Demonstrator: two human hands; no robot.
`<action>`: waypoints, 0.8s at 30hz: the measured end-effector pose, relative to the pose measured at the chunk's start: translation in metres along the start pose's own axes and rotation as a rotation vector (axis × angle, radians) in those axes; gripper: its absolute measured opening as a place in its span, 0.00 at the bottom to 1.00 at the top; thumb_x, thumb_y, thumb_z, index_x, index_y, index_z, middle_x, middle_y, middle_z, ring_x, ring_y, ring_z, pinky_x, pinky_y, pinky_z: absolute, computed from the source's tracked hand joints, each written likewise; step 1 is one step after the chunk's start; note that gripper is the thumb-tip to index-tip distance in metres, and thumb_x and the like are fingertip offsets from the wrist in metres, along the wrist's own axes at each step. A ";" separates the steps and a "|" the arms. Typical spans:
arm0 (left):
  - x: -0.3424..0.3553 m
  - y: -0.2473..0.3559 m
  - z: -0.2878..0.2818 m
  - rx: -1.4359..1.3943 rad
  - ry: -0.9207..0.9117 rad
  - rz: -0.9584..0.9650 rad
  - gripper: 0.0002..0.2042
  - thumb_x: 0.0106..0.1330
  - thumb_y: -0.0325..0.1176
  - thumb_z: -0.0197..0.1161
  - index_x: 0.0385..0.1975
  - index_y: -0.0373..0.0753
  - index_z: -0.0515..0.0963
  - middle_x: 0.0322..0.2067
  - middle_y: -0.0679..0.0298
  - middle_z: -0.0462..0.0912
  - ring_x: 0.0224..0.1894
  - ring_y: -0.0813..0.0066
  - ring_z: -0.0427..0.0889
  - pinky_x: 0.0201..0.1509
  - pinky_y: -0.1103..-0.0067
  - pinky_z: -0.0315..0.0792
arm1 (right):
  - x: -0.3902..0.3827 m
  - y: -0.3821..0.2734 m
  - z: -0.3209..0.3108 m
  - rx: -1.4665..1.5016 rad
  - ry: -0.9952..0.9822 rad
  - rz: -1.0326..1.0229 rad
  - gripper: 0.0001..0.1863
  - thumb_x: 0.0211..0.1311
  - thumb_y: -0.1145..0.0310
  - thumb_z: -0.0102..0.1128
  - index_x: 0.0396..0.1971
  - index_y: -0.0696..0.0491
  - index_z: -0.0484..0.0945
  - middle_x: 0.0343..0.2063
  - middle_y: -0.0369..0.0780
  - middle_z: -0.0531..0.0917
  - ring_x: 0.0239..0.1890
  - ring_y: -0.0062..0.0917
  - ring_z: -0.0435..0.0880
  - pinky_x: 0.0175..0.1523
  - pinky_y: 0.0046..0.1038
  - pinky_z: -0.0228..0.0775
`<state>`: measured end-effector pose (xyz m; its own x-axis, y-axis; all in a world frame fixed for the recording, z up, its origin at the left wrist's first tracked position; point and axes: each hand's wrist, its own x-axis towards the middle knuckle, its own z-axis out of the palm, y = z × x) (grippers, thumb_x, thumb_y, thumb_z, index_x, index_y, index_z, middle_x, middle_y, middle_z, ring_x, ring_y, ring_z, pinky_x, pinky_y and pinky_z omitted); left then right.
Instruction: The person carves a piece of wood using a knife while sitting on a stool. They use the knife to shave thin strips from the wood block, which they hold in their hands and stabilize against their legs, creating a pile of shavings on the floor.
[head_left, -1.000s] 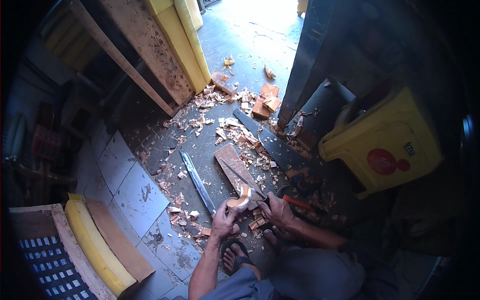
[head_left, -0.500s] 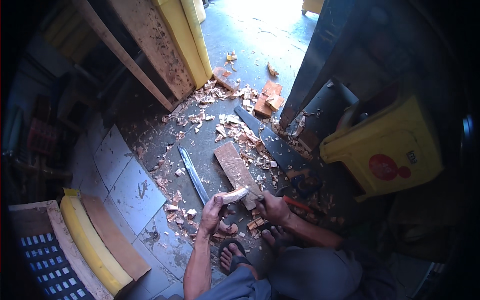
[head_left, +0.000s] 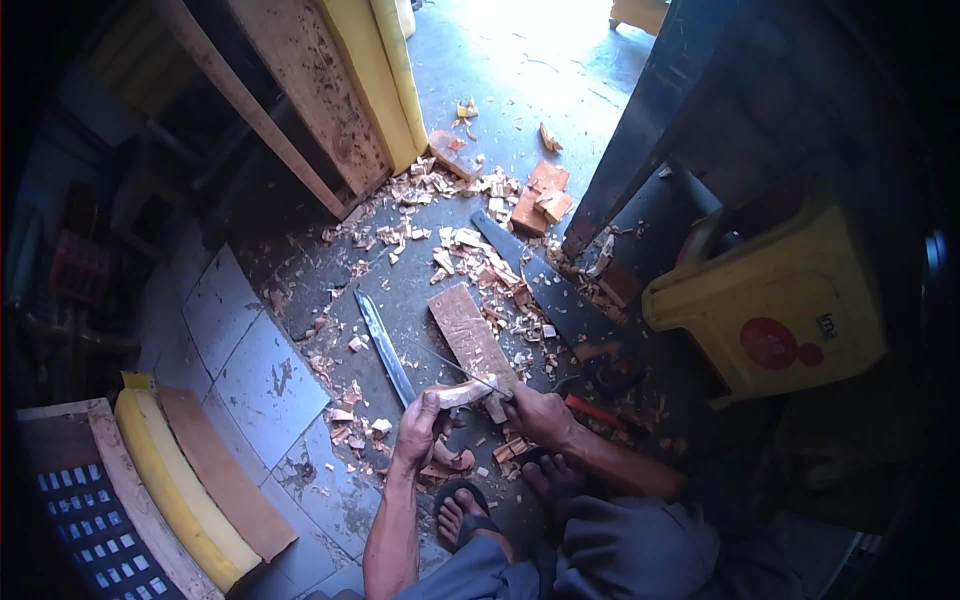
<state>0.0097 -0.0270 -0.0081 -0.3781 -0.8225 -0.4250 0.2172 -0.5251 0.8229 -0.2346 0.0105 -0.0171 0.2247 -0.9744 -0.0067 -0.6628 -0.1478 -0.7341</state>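
Fingers of the left hand (head_left: 416,430) clamp one curved wood piece (head_left: 463,393) between both hands, long axis nearly nine to three o'clock; the right hand (head_left: 541,415) wraps one slim tool (head_left: 463,370) aimed at ten o'clock.

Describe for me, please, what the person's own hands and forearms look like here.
The left hand and right hand are both ungloved. The left forearm and right forearm are bare where visible, with no watch or bracelet to be seen. Shadow hides any sleeve beyond the right forearm.
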 end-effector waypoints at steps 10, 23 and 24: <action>0.000 -0.002 -0.004 0.045 -0.004 -0.010 0.27 0.77 0.52 0.50 0.56 0.30 0.71 0.42 0.58 0.82 0.32 0.78 0.78 0.41 0.77 0.77 | 0.009 0.003 0.001 -0.118 0.050 -0.039 0.13 0.65 0.62 0.62 0.36 0.56 0.70 0.23 0.48 0.79 0.23 0.48 0.82 0.27 0.43 0.75; -0.003 0.000 -0.001 0.076 0.018 -0.008 0.28 0.76 0.54 0.50 0.56 0.29 0.71 0.44 0.56 0.82 0.33 0.76 0.79 0.45 0.73 0.80 | 0.007 0.014 0.007 -0.075 -0.003 -0.038 0.13 0.69 0.60 0.57 0.36 0.55 0.69 0.26 0.49 0.80 0.28 0.48 0.83 0.31 0.47 0.74; -0.001 -0.001 -0.001 0.070 0.014 -0.020 0.29 0.76 0.53 0.50 0.57 0.29 0.70 0.44 0.55 0.82 0.33 0.76 0.79 0.44 0.73 0.80 | 0.008 0.015 0.007 -0.092 0.009 -0.022 0.13 0.69 0.60 0.57 0.36 0.55 0.69 0.26 0.49 0.80 0.29 0.48 0.83 0.31 0.46 0.75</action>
<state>0.0110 -0.0257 -0.0082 -0.3692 -0.8152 -0.4463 0.1460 -0.5251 0.8384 -0.2374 0.0014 -0.0333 0.2335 -0.9722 0.0154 -0.7205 -0.1836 -0.6688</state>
